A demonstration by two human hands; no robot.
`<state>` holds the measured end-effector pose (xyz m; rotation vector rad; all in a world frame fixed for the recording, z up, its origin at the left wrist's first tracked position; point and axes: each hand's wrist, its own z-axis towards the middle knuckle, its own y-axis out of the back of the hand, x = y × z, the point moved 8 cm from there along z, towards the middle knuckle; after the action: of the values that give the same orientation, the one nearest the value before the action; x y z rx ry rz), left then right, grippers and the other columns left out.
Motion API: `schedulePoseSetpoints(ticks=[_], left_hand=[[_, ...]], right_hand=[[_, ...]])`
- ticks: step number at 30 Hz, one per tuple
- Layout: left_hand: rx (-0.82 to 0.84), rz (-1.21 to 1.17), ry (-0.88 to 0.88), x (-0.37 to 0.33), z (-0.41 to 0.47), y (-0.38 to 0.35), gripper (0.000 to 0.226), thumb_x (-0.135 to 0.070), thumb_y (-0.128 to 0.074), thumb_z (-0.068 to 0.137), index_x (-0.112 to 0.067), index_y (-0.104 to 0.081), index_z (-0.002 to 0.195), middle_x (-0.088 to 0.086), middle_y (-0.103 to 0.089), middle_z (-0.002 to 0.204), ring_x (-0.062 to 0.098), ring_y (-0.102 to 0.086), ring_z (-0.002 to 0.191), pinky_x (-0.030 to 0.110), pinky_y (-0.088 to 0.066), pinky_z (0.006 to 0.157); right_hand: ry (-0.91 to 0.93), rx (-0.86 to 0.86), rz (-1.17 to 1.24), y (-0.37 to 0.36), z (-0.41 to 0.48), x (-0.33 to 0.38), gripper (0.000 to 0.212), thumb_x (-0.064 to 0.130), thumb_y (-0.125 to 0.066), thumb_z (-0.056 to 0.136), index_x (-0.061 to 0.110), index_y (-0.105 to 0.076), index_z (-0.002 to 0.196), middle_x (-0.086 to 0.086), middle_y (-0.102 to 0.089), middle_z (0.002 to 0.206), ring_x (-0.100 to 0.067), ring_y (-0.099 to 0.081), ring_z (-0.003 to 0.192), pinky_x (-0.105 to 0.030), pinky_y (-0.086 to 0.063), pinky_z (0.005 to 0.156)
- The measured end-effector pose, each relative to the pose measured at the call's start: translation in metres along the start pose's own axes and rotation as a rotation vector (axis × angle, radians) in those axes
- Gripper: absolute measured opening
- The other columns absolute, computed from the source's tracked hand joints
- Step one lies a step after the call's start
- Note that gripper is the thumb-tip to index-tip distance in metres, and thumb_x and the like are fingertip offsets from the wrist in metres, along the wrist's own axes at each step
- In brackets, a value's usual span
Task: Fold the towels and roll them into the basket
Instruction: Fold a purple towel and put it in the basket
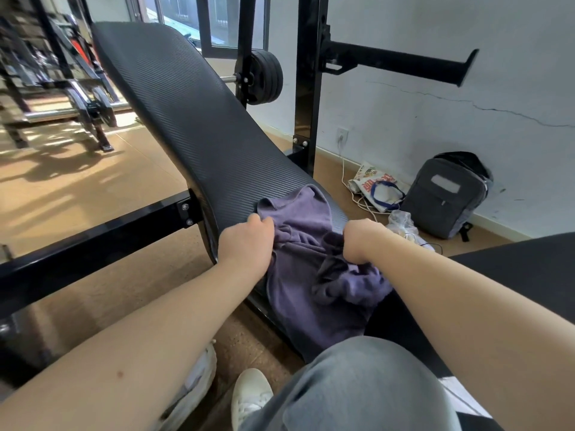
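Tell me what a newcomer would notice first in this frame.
The crumpled purple towel at centre, draped over the near end of the black bench pad, with the left hand and right hand both gripping its bunched upper part. Next, the long ribbed pad itself slanting up to the left, and a grey backpack lying at the right.

Bright window daylight, wide-angle edge distortion.
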<state>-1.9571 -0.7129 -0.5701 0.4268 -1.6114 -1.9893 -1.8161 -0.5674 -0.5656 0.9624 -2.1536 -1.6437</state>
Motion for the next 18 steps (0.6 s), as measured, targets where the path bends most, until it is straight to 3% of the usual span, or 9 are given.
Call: schedulePoseSetpoints(ticks=[3, 5, 8, 10, 11, 12, 14, 16, 18], left_hand=[[-0.043, -0.041, 0.06, 0.012, 0.002, 0.005, 0.024, -0.019, -0.045, 0.102, -0.018, -0.054, 0.124, 0.007, -0.053, 0.115, 0.032, -0.063, 0.101, 0.038, -0.036, 0.067], [-0.083, -0.017, 0.031, 0.01, -0.003, 0.005, 0.03, -0.024, -0.047, 0.099, -0.02, -0.055, 0.128, 0.008, -0.052, 0.12, 0.031, -0.056, 0.109, 0.04, -0.039, 0.075], [-0.211, 0.011, -0.008, 0.007, -0.011, 0.012, 0.041, -0.027, -0.056, 0.09, -0.021, -0.057, 0.13, 0.011, -0.048, 0.137, 0.034, -0.045, 0.125, 0.05, -0.036, 0.101], [-0.302, -0.027, -0.113, -0.004, -0.016, 0.015, 0.045, -0.02, -0.06, 0.084, -0.022, -0.057, 0.13, 0.014, -0.042, 0.146, 0.036, -0.037, 0.135, 0.058, -0.025, 0.112], [-0.325, -0.052, -0.211, -0.015, -0.019, 0.014, 0.046, -0.018, -0.059, 0.083, -0.023, -0.057, 0.129, 0.013, -0.042, 0.147, 0.036, -0.036, 0.137, 0.059, -0.021, 0.113], [-0.324, -0.066, -0.319, -0.027, -0.023, 0.011, 0.045, -0.021, -0.059, 0.083, -0.024, -0.059, 0.128, 0.012, -0.043, 0.147, 0.036, -0.037, 0.137, 0.059, -0.021, 0.114], [-0.237, -0.054, -0.447, -0.045, -0.031, 0.0, 0.051, -0.041, -0.061, 0.082, -0.026, -0.06, 0.131, 0.013, -0.043, 0.151, 0.036, -0.037, 0.141, 0.062, -0.022, 0.113], [-0.077, -0.006, -0.443, -0.053, -0.034, -0.016, 0.07, -0.064, -0.061, 0.081, -0.03, -0.053, 0.141, 0.014, -0.032, 0.16, 0.038, -0.024, 0.15, 0.068, -0.014, 0.114], [0.014, 0.044, -0.394, -0.054, -0.032, -0.028, 0.082, -0.076, -0.058, 0.076, -0.031, -0.048, 0.144, 0.013, -0.025, 0.164, 0.038, -0.014, 0.153, 0.069, -0.007, 0.114]], right_hand=[[0.028, 0.176, -0.167, -0.019, -0.005, 0.002, 0.017, 0.007, -0.062, 0.088, 0.01, -0.059, 0.104, -0.008, -0.048, 0.081, -0.03, -0.056, 0.088, -0.036, -0.052, 0.083], [0.039, 0.212, -0.214, -0.022, -0.008, 0.005, 0.016, 0.006, -0.064, 0.088, 0.012, -0.051, 0.093, -0.01, -0.051, 0.088, -0.029, -0.055, 0.091, -0.034, -0.051, 0.085], [0.021, 0.194, -0.129, -0.019, -0.005, 0.007, 0.017, 0.011, -0.068, 0.081, 0.01, -0.051, 0.078, -0.011, -0.058, 0.09, -0.031, -0.059, 0.09, -0.034, -0.052, 0.084], [0.025, 0.111, -0.005, -0.014, 0.0, 0.008, 0.014, 0.018, -0.063, 0.081, 0.009, -0.058, 0.091, -0.016, -0.06, 0.107, -0.035, -0.06, 0.098, -0.034, -0.051, 0.084], [0.032, 0.068, 0.05, -0.012, 0.003, 0.01, 0.024, 0.023, -0.059, 0.085, 0.01, -0.058, 0.105, -0.018, -0.056, 0.118, -0.037, -0.058, 0.108, -0.036, -0.049, 0.088], [0.041, 0.041, 0.089, -0.012, 0.005, 0.012, 0.031, 0.027, -0.057, 0.089, 0.012, -0.055, 0.115, -0.018, -0.053, 0.127, -0.037, -0.054, 0.116, -0.037, -0.047, 0.092], [0.073, 0.035, 0.145, -0.015, 0.007, 0.017, 0.038, 0.036, -0.064, 0.086, 0.015, -0.053, 0.116, -0.016, -0.057, 0.13, -0.034, -0.056, 0.113, -0.035, -0.048, 0.086], [0.08, 0.094, 0.194, -0.024, 0.011, 0.018, 0.062, 0.046, -0.079, 0.074, 0.017, -0.054, 0.123, -0.01, -0.062, 0.126, -0.029, -0.061, 0.105, -0.034, -0.051, 0.083], [0.09, 0.126, 0.177, -0.032, 0.011, 0.016, 0.089, 0.053, -0.087, 0.065, 0.017, -0.048, 0.137, -0.007, -0.061, 0.13, -0.028, -0.061, 0.112, -0.036, -0.052, 0.089]])
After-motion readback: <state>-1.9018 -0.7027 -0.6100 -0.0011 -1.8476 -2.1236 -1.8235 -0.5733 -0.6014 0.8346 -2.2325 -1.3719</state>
